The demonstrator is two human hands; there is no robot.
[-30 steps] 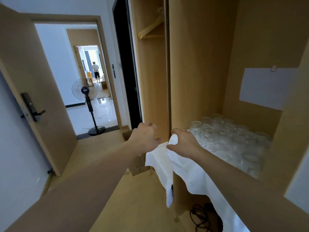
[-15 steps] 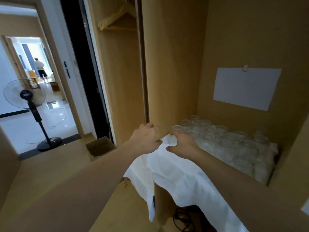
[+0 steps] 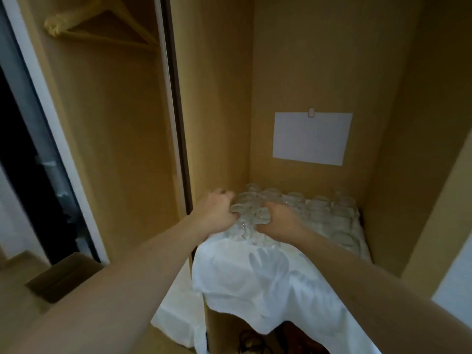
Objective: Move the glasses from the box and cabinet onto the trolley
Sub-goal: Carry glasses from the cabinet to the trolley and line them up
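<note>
Clear glasses (image 3: pixel 293 208) sit on my white cloth (image 3: pixel 268 282); behind them, a white paper sheet (image 3: pixel 311 137) on the tan cabinet (image 3: pixel 319 60).

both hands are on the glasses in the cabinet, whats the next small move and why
Probably close each hand on a front-left glass and lift straight up. The left hand and right hand already rest on the nearest glasses, which stand packed tight on the white cloth, so pulling sideways could knock the neighbours.

Light wood panels (image 3: pixel 319 60) w/ a white paper sheet (image 3: pixel 311 137) at 2 o'clock; wooden hanger (image 3: pixel 102 29) at 11; dark doorway (image 3: pixel 23 154) at 9; dim, warm light.
</note>
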